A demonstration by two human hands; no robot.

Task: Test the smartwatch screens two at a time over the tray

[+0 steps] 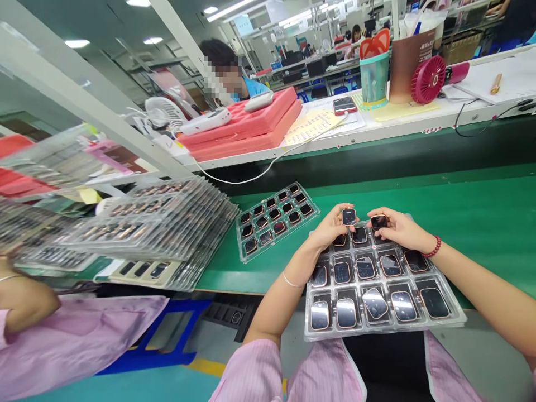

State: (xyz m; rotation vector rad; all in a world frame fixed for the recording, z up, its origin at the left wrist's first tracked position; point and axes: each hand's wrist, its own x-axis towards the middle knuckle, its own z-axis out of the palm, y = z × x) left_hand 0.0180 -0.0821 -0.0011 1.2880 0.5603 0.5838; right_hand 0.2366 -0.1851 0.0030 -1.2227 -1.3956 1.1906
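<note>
My left hand [332, 228] pinches a smartwatch body [349, 216] with a gold-coloured rim, its screen facing me and showing faint marks. Another smartwatch body [379, 222], dark-screened, is gripped between the fingers of my right hand [400, 228], which wears a red bead bracelet. Both hands are above the far row of a clear plastic tray [381, 330]. Rows of similar watch bodies sit in its pockets, and one in the near row [376, 303] lies askew. The tray overhangs the near edge of the green bench. My fingers partly cover the far pockets.
A second clear tray of watches [274, 248] lies on the green mat [494, 212]. Tall stacked trays [209, 245] stand at left, near a co-worker's arm [29, 296]. The raised shelf holds red foam [251, 131], a phone [345, 105], a cup [374, 81] and a fan [428, 80].
</note>
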